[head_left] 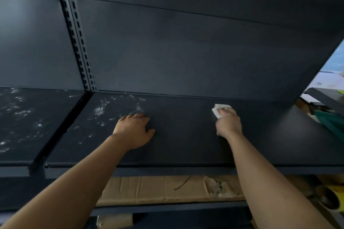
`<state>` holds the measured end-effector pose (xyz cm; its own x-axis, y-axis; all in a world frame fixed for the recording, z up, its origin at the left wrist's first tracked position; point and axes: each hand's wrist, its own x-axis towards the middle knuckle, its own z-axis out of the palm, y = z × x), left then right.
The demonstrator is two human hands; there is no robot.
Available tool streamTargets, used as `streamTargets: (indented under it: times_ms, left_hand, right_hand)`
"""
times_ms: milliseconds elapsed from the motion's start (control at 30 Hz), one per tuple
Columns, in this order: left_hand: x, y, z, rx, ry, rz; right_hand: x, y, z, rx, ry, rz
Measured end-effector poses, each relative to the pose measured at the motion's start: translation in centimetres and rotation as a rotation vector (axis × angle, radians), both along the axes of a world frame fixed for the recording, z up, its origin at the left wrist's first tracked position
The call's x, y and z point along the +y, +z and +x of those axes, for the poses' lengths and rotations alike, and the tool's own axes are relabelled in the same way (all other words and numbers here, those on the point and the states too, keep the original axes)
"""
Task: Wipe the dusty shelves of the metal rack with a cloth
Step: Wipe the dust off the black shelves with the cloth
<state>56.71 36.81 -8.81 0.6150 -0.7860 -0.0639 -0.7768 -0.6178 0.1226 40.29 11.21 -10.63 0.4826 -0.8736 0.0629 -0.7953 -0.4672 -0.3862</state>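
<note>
Half of the white cloth [218,110] hides under my right hand [228,123], whose fingers curl around it on the dark shelf [186,145]. My left hand [135,132] rests flat, holding nothing. White dust spots [100,111] cover the shelf's left side.

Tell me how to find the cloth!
Look at the wide dark shelf ahead. Toward its right, near the back, the right hand grips a small cloth. Unlike the dust specks on the left, it is one solid white wad.
</note>
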Motion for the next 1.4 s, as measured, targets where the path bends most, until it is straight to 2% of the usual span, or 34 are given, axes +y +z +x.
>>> streamTargets:
  times_ms: [100, 200, 500, 667, 733, 800, 867, 933, 1000, 1100, 1200, 1400]
  left_hand:
    - [0.7, 0.0, 0.2, 0.004, 0.022, -0.007]
    - [1.6, 0.3, 0.8, 0.002, 0.043, -0.006]
    - [9.2, 0.9, 5.5, -0.008, 0.188, -0.028]
    - [13.0, 0.8, 8.4, -0.005, 0.217, 0.014]
    - [14.0, 0.8, 9.2, 0.019, 0.213, 0.020]
    - [14.7, 0.8, 10.0, 0.023, 0.190, 0.005]
    - [15.4, 0.8, 10.7, 0.022, 0.173, -0.015]
    - [16.0, 0.8, 11.5, 0.026, 0.167, -0.040]
    - [16.5, 0.8, 12.3, 0.029, 0.165, -0.050]
    - [17.3, 0.7, 13.5, 0.037, 0.168, -0.053]
    - [18.0, 0.7, 14.5, 0.039, 0.164, -0.061]
    - [19.6, 0.6, 15.6, 0.042, 0.134, -0.036]
  right_hand:
    - [4.0, -0.4, 4.5, -0.133, 0.194, 0.017]
    - [7.6, -0.7, 7.9, -0.140, 0.388, -0.064]
    - [9.8, 0.3, 14.6, -0.073, 0.324, -0.015]
    - [17.5, 0.5, 20.3, -0.076, 0.545, -0.007]
    - [19.1, 0.2, 22.1, -0.123, 0.626, 0.061]
    - [18.9, 0.0, 22.8, -0.298, 0.582, 0.119]
    - [17.0, 0.1, 22.4, -0.412, 0.353, 0.059]
    - [14.5, 0.0, 21.3, -0.342, 0.100, -0.002]
    - [13.1, 0.1, 21.2, -0.163, 0.003, -0.017]
    - [14.5, 0.2, 23.2, 0.035, 0.080, -0.052]
    - [17.1, 0.1, 25.4, 0.001, 0.188, -0.030]
    - [21.8, 0.3, 28.4, -0.078, 0.583, -0.011]
